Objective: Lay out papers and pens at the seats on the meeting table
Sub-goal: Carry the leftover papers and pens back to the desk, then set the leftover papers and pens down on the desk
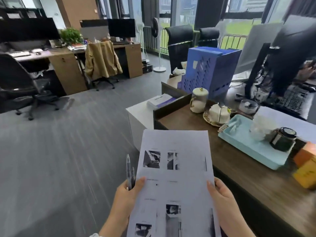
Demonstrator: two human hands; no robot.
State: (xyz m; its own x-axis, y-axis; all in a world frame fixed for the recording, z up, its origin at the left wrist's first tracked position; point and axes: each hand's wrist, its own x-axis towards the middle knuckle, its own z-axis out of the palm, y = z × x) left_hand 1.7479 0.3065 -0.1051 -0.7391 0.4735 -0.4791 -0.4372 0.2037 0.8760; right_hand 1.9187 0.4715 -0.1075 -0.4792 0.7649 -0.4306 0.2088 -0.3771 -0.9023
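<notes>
Single head-worn wide-angle view, forward and down, close above the papers (174, 182), office floor (59, 151) beyond.

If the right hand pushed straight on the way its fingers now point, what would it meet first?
The right hand grips the papers, its fingers pointing up-left across the sheet. Beyond the sheet, probably the left hand and its pens; depth is unclear.

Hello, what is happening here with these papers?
A person is holding a stack of printed papers in both hands, over the floor beside a desk. The left hand grips the papers' left edge together with two pens; the right hand grips the right edge. Nothing has been laid out yet, and no meeting table can be made out. The desk holds a blue tray, a dark jar and a blue file rack.
</notes>
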